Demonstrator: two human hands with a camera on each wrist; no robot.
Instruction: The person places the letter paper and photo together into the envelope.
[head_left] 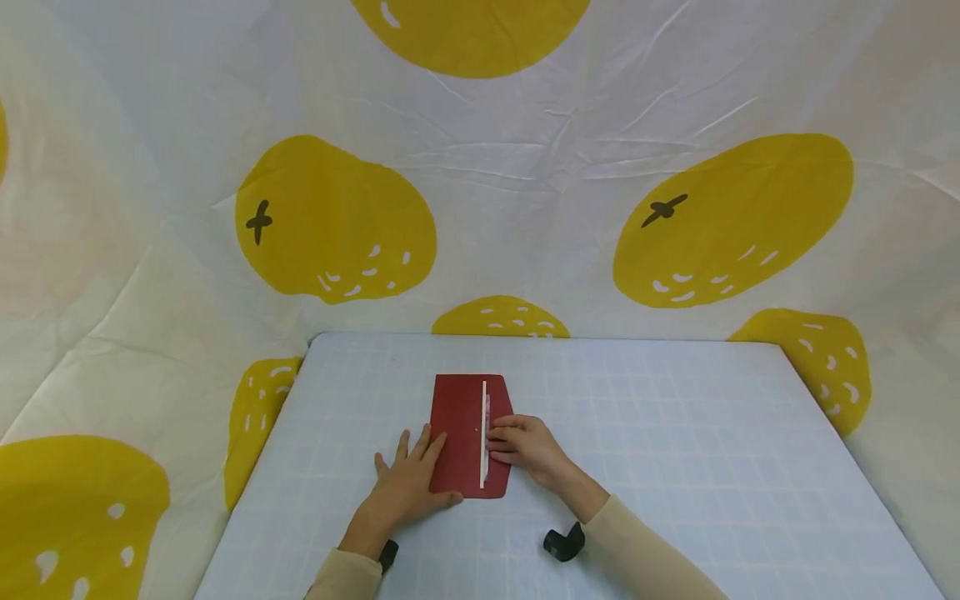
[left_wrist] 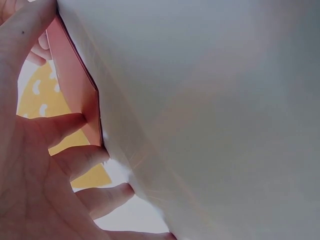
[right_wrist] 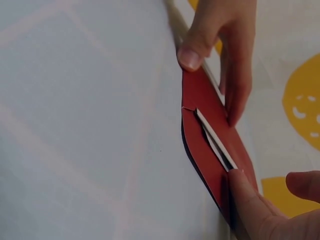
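Observation:
A red paper envelope (head_left: 457, 417) lies on the table, a long white strip (head_left: 483, 433) running along it. Beside the strip is a slit, where a thin pale, pinkish edge of paper (head_left: 487, 408) shows. My left hand (head_left: 408, 487) rests with spread fingers on the envelope's left side; its thumb touches the near edge. My right hand (head_left: 532, 450) reaches in from the right, fingertips touching the envelope at the slit. In the right wrist view, one fingertip (right_wrist: 240, 177) meets the slit's end while another digit stays raised and apart. What lies inside the envelope is hidden.
A pale blue checked cloth covers the table (head_left: 675, 433). Behind it hangs a white sheet (head_left: 525, 233) printed with large yellow fruit. Black wrist devices (head_left: 564, 543) show by both forearms, near beige sleeves (head_left: 637, 550).

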